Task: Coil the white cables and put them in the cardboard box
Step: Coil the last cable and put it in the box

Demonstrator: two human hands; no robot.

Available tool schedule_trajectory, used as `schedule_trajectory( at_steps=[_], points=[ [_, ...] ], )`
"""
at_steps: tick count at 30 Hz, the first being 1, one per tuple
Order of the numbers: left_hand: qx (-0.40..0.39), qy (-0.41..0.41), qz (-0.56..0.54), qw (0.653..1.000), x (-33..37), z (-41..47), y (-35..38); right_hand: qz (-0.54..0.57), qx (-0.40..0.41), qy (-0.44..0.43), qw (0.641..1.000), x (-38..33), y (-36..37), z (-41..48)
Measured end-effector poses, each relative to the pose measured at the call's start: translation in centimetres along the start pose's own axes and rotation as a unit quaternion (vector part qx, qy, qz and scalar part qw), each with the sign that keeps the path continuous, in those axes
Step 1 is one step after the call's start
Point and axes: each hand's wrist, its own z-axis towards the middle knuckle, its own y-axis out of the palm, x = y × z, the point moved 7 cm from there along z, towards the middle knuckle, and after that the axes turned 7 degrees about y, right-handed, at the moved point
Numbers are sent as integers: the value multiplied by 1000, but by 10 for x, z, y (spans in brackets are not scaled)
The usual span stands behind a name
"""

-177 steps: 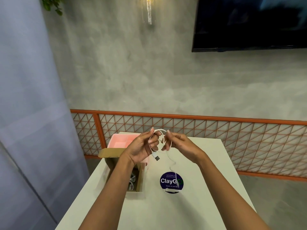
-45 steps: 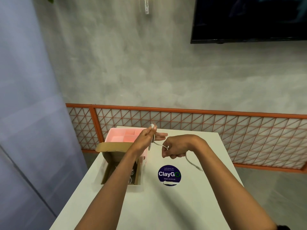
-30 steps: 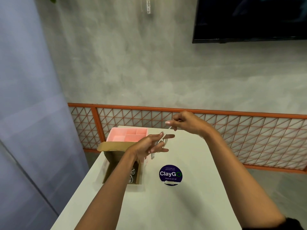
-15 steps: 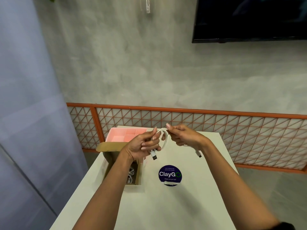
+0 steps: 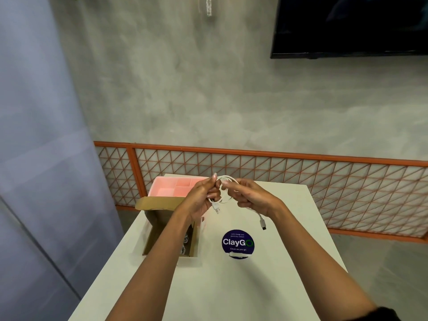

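A white cable (image 5: 228,179) is looped into a small coil held up over the white table (image 5: 231,286). My left hand (image 5: 201,198) grips the left side of the coil, and a USB plug hangs just below its fingers. My right hand (image 5: 249,196) pinches the right side, and a short tail with a plug dangles under its wrist. The open cardboard box (image 5: 159,218) sits on the table below my left forearm, with other white cable partly visible inside.
A pink divided tray (image 5: 170,187) stands behind the box at the table's far left. A round dark blue "ClayGo" sticker (image 5: 237,243) lies mid-table. An orange lattice rail (image 5: 324,181) runs behind the table.
My right hand swept out and back around the coil, laying more cable onto the loop. The free tail has grown shorter and now hangs under my right wrist.
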Motion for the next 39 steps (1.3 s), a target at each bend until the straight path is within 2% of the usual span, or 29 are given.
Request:
schedule_trajectory(
  at_steps=[4, 8, 11, 16, 22, 27, 30, 32, 35, 39],
  points=[
    [7, 3, 9, 1000, 2, 0, -4, 14, 11, 3, 1000, 5, -4, 3],
    [-30, -32, -66, 997, -3, -4, 0, 84, -8, 22, 996, 12, -1, 8],
    [-62, -54, -91, 992, -6, -8, 5, 83, -23, 24, 996, 14, 2, 7],
    [-47, -32, 17, 998, -8, -7, 9, 91, 12, 60, 994, 20, 1, 10],
    [-22, 21, 119, 992, -4, -5, 14, 62, 85, 48, 993, 15, -5, 7],
    [20, 54, 196, 979, 8, -3, 10, 24, 81, 26, 996, 13, -13, 7],
    [37, 59, 219, 973, 11, 0, 4, 40, 101, 24, 994, 14, -24, 4],
    [51, 64, 214, 973, 13, 1, 0, 47, 68, 13, 996, 13, -27, 2],
    [68, 78, 208, 973, 18, 5, -6, -7, 1, 9, 1000, 15, -23, -1],
    [65, 84, 248, 963, 27, 6, -12, -136, 71, 1, 988, 16, -33, -12]
  ],
)
